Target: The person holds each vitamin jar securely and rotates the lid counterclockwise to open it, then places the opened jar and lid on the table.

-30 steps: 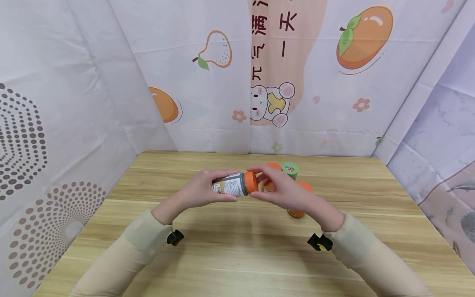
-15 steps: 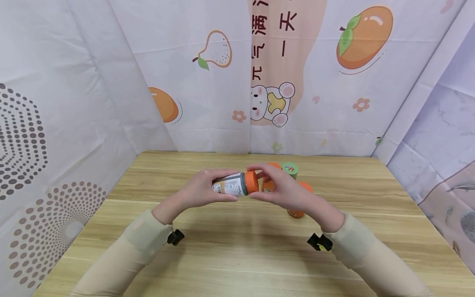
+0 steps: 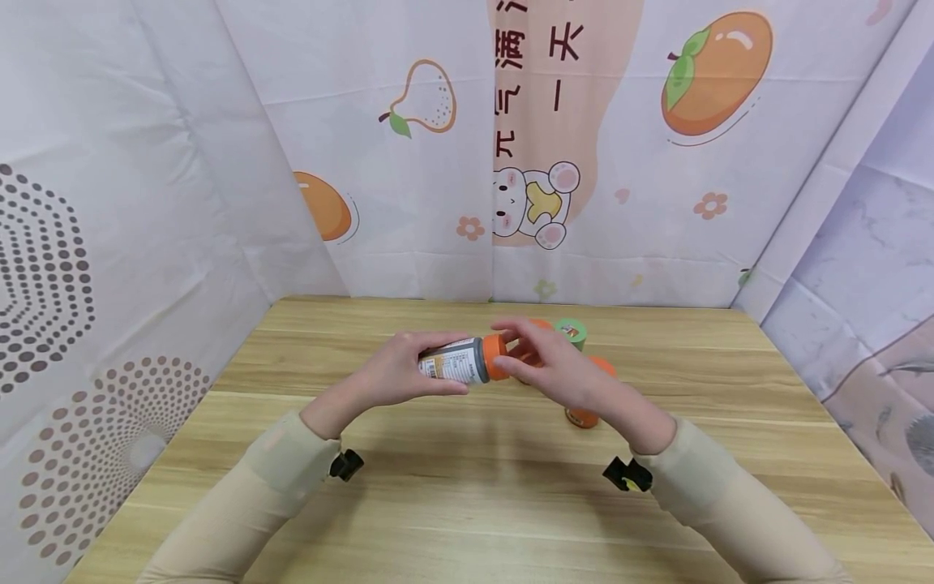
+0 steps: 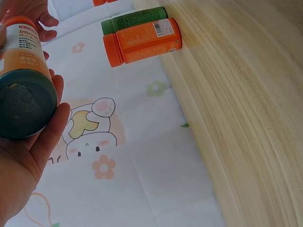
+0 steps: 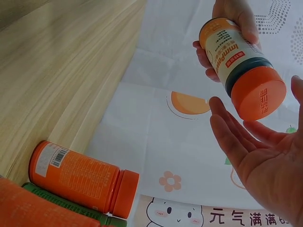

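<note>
My left hand grips a supplement bottle around its body, holding it raised over the table and tipped on its side. The bottle's white and orange label shows, and its orange cap points right; the dark base faces the camera in the left wrist view. At the cap end is my right hand, its thumb close to the cap's edge in the head view. The right wrist view shows the right hand's fingers spread and loosely bent beside the cap, not closed around it.
Behind the right hand stand an orange bottle, a green bottle and a second orange bottle nearer the front. They are on the wooden table, with a printed white curtain behind it.
My right thumb has come up from below the cap to its right side, and the right fingers have lifted slightly. The left hand and bottle have barely moved.
</note>
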The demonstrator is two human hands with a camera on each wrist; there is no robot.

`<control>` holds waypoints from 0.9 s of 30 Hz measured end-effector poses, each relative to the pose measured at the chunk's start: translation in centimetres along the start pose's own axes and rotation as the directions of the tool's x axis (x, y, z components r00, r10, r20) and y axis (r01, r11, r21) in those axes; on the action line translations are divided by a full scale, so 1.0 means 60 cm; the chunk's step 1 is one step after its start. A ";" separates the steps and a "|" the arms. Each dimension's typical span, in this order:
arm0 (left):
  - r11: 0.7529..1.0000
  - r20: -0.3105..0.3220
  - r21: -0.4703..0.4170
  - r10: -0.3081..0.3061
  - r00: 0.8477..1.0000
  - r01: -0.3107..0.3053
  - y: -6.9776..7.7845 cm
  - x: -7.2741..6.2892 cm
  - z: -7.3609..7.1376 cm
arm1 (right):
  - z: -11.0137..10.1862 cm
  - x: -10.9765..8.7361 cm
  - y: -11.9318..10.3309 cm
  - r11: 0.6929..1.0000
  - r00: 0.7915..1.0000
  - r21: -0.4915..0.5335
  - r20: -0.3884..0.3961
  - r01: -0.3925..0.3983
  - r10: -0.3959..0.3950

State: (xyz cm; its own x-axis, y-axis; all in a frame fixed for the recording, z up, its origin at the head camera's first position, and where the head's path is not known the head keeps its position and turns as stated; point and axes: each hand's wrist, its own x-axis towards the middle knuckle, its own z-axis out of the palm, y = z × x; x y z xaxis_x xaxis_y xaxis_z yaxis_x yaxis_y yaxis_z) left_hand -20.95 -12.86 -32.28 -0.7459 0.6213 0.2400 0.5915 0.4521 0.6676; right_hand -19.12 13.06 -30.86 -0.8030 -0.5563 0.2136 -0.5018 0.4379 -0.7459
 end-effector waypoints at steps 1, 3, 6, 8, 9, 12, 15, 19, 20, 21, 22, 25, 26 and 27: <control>1.000 0.001 0.002 0.001 1.000 -0.001 0.000 0.000 0.000 | 0.000 0.000 0.000 1.000 1.000 -0.008 0.001 -0.004 0.004; 1.000 0.000 0.005 0.008 1.000 -0.008 -0.002 0.000 0.001 | 0.001 -0.001 0.001 1.000 1.000 -0.024 0.003 -0.002 0.002; 1.000 -0.003 0.005 0.022 1.000 -0.022 -0.003 0.001 0.001 | 0.003 -0.001 0.002 1.000 1.000 -0.030 0.003 0.007 -0.007; 1.000 -0.007 0.003 0.029 1.000 -0.029 -0.004 0.000 0.002 | 0.003 -0.001 0.002 1.000 1.000 -0.017 0.002 0.016 -0.016; 1.000 -0.008 0.000 0.030 1.000 -0.030 -0.004 0.000 0.002 | 0.003 -0.001 0.002 1.000 1.000 -0.010 0.001 0.021 -0.021; 1.000 -0.009 -0.004 0.031 0.999 -0.031 -0.005 0.000 0.002 | 0.004 -0.001 0.003 0.999 0.999 -0.002 -0.004 0.040 -0.040; 1.000 -0.008 -0.005 0.030 1.000 -0.030 -0.005 0.000 0.002 | 0.004 -0.002 0.005 0.997 0.997 -0.011 -0.011 0.072 -0.072; 1.000 -0.009 -0.005 0.025 1.000 -0.025 -0.005 -0.001 0.001 | 0.005 -0.004 0.007 0.992 0.992 -0.030 -0.026 0.119 -0.119; 1.000 -0.009 -0.005 0.023 1.000 -0.023 -0.005 -0.002 0.001 | 0.005 -0.004 0.007 0.991 0.991 -0.034 -0.031 0.128 -0.129; 1.000 -0.008 -0.008 0.021 1.000 -0.021 -0.004 -0.002 0.001 | 0.005 -0.004 0.007 0.990 0.990 -0.037 -0.034 0.136 -0.137; 1.000 -0.008 -0.009 0.020 1.000 -0.020 -0.005 -0.002 0.000 | 0.005 -0.004 0.007 0.989 0.989 -0.041 -0.037 0.142 -0.144; 1.000 -0.008 -0.014 0.022 1.000 -0.022 -0.004 -0.003 0.000 | 0.005 -0.004 0.008 0.986 0.986 -0.050 -0.040 0.157 -0.159; 1.000 -0.008 -0.014 0.025 1.000 -0.025 -0.004 -0.003 0.000 | 0.005 -0.004 0.008 0.985 0.986 -0.055 -0.040 0.160 -0.163; 1.000 -0.007 -0.012 0.028 1.000 -0.028 -0.004 -0.003 0.000 | 0.005 -0.005 0.008 0.985 0.985 -0.058 -0.040 0.164 -0.166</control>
State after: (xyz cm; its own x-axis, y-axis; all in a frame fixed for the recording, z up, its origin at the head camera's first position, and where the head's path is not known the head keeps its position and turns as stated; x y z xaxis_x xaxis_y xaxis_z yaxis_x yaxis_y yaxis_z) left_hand -20.96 -13.06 -32.46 -0.7312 0.6291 0.2638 0.6086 0.4270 0.6688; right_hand -19.03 13.22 -31.45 -0.7208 -0.5927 0.3594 -0.6442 0.3814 -0.6629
